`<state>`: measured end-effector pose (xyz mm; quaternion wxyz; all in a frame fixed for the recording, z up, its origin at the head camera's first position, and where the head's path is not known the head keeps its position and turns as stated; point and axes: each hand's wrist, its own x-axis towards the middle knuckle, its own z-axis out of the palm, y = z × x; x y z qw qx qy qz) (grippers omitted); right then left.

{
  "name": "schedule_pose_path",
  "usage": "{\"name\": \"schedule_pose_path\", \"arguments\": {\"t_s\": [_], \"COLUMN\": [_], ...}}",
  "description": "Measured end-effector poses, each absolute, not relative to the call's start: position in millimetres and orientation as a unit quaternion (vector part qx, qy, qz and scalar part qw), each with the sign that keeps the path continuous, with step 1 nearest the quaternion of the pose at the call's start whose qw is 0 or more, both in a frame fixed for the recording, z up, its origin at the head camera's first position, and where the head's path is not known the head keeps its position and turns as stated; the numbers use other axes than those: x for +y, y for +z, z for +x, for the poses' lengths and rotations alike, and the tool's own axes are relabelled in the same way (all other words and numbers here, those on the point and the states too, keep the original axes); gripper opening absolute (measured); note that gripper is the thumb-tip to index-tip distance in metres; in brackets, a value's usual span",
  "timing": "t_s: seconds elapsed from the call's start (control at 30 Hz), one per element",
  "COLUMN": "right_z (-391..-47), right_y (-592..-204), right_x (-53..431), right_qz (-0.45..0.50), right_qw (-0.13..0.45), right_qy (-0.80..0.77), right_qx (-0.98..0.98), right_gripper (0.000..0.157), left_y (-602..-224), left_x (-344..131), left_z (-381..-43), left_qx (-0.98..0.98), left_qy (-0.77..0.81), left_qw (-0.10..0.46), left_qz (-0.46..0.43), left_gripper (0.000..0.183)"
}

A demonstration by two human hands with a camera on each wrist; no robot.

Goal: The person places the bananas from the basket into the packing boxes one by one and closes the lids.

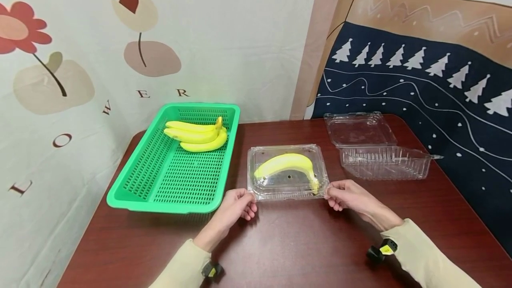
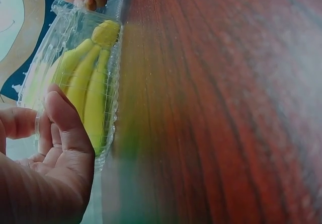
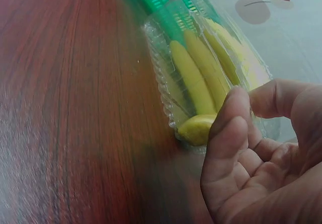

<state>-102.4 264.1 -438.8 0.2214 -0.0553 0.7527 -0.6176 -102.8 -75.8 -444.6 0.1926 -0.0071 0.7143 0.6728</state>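
Note:
A clear plastic clamshell box (image 1: 264,150) sits in the middle of the table with its lid down. Inside it lies a bunch of yellow bananas (image 1: 286,163); the wrist views show several fingers joined at one stem. My left hand (image 1: 236,208) pinches the box's front left corner between thumb and fingers. At the front right corner, my right hand (image 1: 352,197) pinches the rim the same way. The right wrist view shows the bananas (image 3: 193,78) through the ribbed plastic wall, close to the right fingertips.
To the left stands a green plastic basket (image 1: 116,197) holding another bunch of bananas (image 1: 196,136). A second clear clamshell box (image 1: 384,163) stands at the back right with its lid raised open. Printed cloth hangs behind the dark red wooden table (image 1: 288,252).

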Motion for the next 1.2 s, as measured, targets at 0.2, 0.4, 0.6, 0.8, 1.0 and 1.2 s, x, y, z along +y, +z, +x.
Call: {"name": "schedule_pose_path", "arguments": {"t_s": [0.2, 0.4, 0.6, 0.8, 1.0, 1.2], "right_z": [-101.1, -101.9, -105.5, -105.6, -102.5, -102.4], "right_y": [-436.6, -429.9, -425.4, -423.4, -425.3, -425.9], "right_x": [261.4, 262.2, 260.3, 254.7, 247.4, 242.7], "right_qz": [-0.045, -0.030, 0.006, -0.017, -0.092, -0.125], "right_qw": [0.223, 0.209, 0.148, 0.090, 0.025, 0.008], "right_qy": [-0.610, -0.591, -0.576, -0.530, -0.434, -0.373], "right_qx": [0.759, 0.779, 0.804, 0.843, 0.896, 0.919], "right_gripper": [0.023, 0.037, 0.041, 0.058, 0.070, 0.071], "left_y": [-445.5, -445.5, -444.3, -443.9, -438.3, -434.6], "left_x": [-75.5, -74.5, -76.5, -77.7, -70.5, -62.6], "left_z": [-103.0, -101.0, -95.1, -90.3, -85.7, -95.0], "left_qx": [0.709, 0.714, 0.759, 0.819, 0.885, 0.912], "left_qy": [0.683, 0.682, 0.638, 0.564, 0.449, 0.351], "left_qw": [0.177, 0.158, 0.132, 0.093, -0.001, -0.092], "left_qz": [-0.022, -0.017, 0.007, 0.052, 0.122, 0.192], "left_gripper": [0.011, 0.012, 0.025, 0.067, 0.084, 0.083]}}
